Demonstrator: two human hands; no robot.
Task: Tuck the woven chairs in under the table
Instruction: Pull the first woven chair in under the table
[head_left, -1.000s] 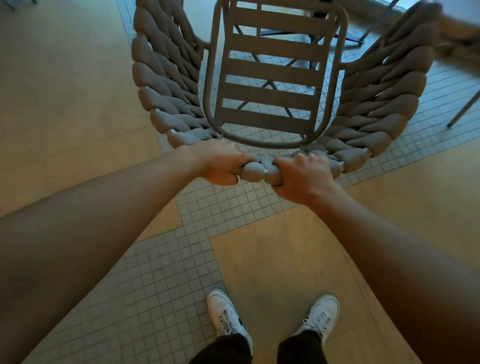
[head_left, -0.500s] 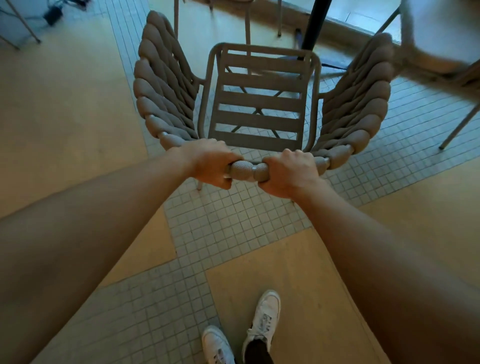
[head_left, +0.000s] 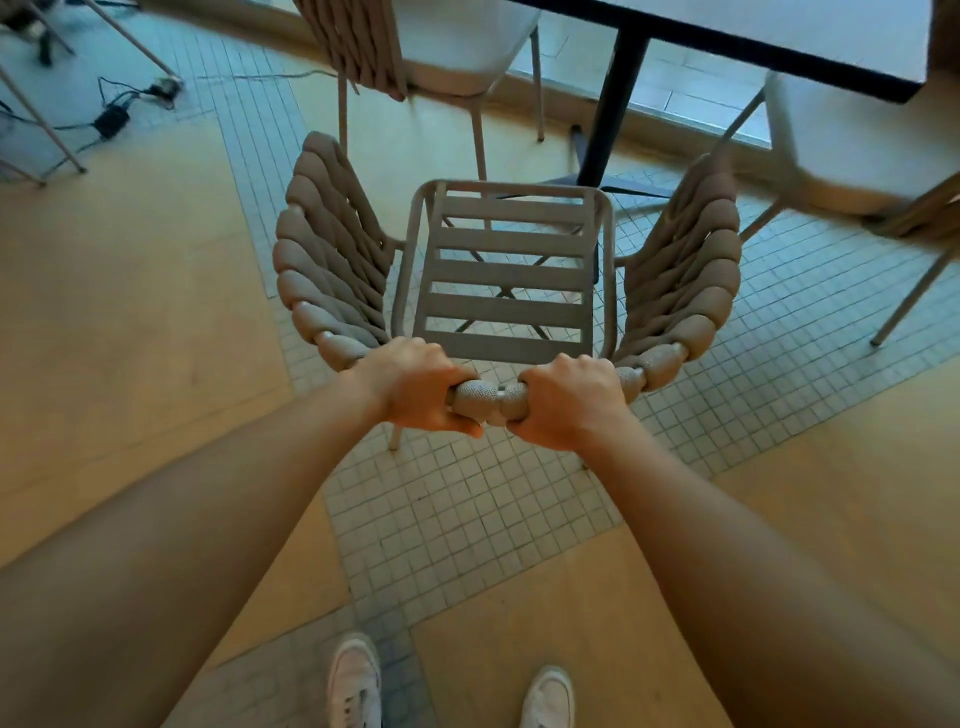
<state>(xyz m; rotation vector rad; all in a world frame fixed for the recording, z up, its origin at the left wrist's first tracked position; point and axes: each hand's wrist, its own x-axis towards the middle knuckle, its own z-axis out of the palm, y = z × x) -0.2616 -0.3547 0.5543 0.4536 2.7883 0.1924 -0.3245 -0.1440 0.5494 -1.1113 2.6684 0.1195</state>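
A beige woven chair (head_left: 506, 275) with thick braided sides and a slatted seat stands in front of me, facing the table. My left hand (head_left: 415, 387) and my right hand (head_left: 569, 400) are both shut on the top of its woven backrest, side by side. The table (head_left: 753, 47) with a dark edge and a black centre leg (head_left: 610, 109) is at the top right, a short way beyond the chair's front. A second woven chair (head_left: 363, 47) with a white cushion stands at the table's far left side.
A third chair with a white cushion (head_left: 857, 135) sits at the right, partly under the table. Thin metal legs (head_left: 47, 130) and a cable with a power adapter (head_left: 111, 122) lie at the top left. My white shoes (head_left: 356, 686) stand on the tiled floor.
The chair has moved forward toward the table with both hands on its backrest. The tabletop and the two neighbouring chairs have come into view. My feet have stepped forward.
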